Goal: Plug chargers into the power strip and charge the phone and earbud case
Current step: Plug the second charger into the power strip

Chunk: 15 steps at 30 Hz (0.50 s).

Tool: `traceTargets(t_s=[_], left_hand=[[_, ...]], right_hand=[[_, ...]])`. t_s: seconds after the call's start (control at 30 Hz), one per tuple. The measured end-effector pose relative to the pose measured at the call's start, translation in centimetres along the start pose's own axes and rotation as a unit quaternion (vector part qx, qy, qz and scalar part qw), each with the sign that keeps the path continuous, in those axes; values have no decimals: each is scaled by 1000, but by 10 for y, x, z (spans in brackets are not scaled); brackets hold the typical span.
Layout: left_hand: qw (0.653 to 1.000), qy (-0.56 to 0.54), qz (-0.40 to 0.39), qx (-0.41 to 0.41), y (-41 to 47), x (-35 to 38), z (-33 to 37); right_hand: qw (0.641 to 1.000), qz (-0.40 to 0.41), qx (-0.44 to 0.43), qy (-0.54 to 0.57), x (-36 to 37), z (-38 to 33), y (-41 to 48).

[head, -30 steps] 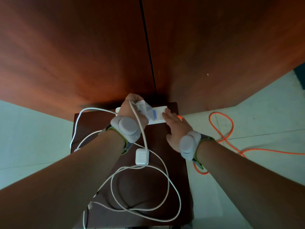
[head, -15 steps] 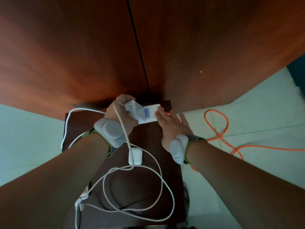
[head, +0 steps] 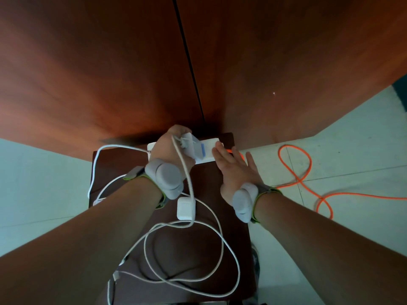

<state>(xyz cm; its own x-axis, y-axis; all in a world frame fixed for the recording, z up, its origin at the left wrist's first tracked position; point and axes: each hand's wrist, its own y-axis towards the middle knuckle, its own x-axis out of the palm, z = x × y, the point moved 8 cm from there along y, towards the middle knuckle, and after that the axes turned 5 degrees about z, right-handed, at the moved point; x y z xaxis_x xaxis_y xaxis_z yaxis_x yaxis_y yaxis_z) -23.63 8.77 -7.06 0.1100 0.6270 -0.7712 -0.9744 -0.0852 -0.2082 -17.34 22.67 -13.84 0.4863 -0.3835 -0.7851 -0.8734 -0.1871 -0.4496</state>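
Note:
A white power strip [head: 210,150] lies along the far edge of a small dark brown table [head: 211,234]. My left hand [head: 169,148] grips a white charger brick [head: 193,146] and holds it on top of the strip; its white cable [head: 187,183] trails back toward me. My right hand [head: 235,166] lies flat with straight fingers, its fingertips touching the strip's right end. A white earbud case [head: 186,208] sits on the table between my wrists. Loops of white cable [head: 222,256] lie across the near part of the table. No phone is visible.
A reddish-brown wooden wall [head: 154,73] rises right behind the table. An orange cord [head: 295,164] runs from the strip's right end and coils over the pale floor [head: 341,150] to the right. Grey wrist devices sit on both wrists.
My right hand has spread its fingers and slid slightly right along the strip's end. My left hand keeps the charger on the strip. The view shifted a little.

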Motion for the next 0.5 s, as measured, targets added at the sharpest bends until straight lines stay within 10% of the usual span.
traceTargets(t_s=[0.5], left_hand=[[992,107,-61,27,10,15,9]], right_hand=[[1000,-10,1,22,5,1,1]])
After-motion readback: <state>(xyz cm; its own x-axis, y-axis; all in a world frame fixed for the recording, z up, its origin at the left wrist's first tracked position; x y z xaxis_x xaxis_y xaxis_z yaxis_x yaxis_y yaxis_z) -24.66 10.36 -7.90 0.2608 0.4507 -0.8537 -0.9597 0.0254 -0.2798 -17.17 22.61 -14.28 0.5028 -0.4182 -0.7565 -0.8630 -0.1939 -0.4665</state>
